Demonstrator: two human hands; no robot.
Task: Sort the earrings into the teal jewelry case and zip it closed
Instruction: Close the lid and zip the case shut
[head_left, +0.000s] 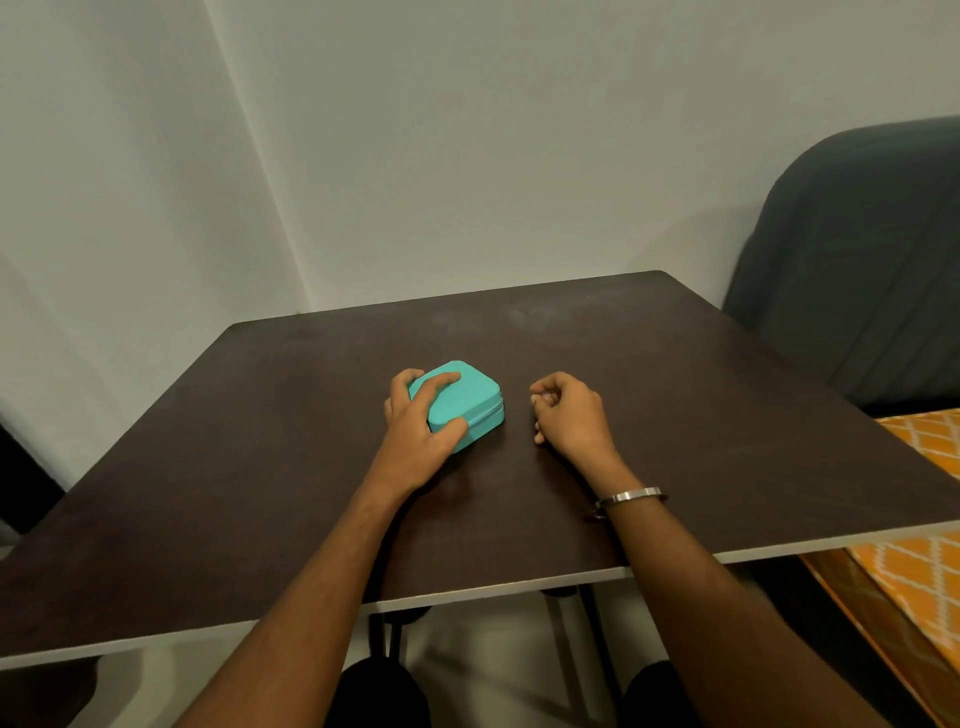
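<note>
nearest, the right hand (569, 410) rests on the dark table (727, 415), fingers loosely curled — whether it pinches anything i cannot tell. beside it the left hand (423, 415) grips the teal jewelry case (470, 397), thumb at the front edge, fingers over the lid. the case sits mid-table, lid down, seemingly zipped — the task looks finished or not begun. no earrings show. no writing readable.

One head-worn wide-angle camera looks forward and down from the seated person's position, over a dark table (675, 415) toward a wall corner (291, 234) (lines bow near the edges). Both forearms enter from the bottom, close to the lens.
</note>
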